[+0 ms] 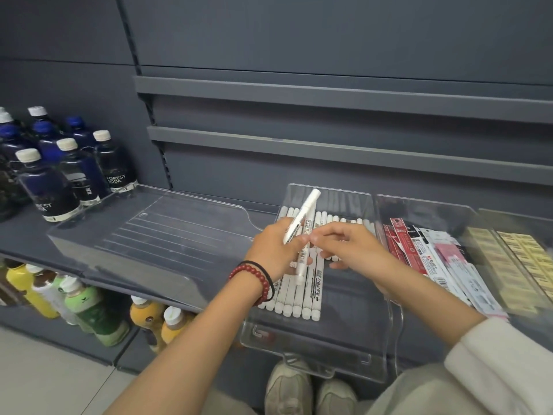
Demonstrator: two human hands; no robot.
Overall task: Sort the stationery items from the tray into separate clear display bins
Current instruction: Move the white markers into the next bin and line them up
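Observation:
A clear bin [317, 351] on the grey shelf holds a row of several white marker pens [305, 298]. My left hand [273, 250], with a red bead bracelet at the wrist, is shut on two white pens [305, 212] that stick up and away over the bin. My right hand [353, 250] hovers just right of it above the pens, fingers spread, fingertips touching the held pens. An empty clear bin [143, 232] stands to the left. To the right, another clear bin [425, 205] holds packaged refills [425, 253].
Dark soda bottles [68, 175] stand at the shelf's left end. A far-right bin holds yellowish boxes [508, 265]. Juice bottles [89, 307] fill the lower shelf. Two grey rails [329, 94] run along the back panel. My shoes [308, 390] show below.

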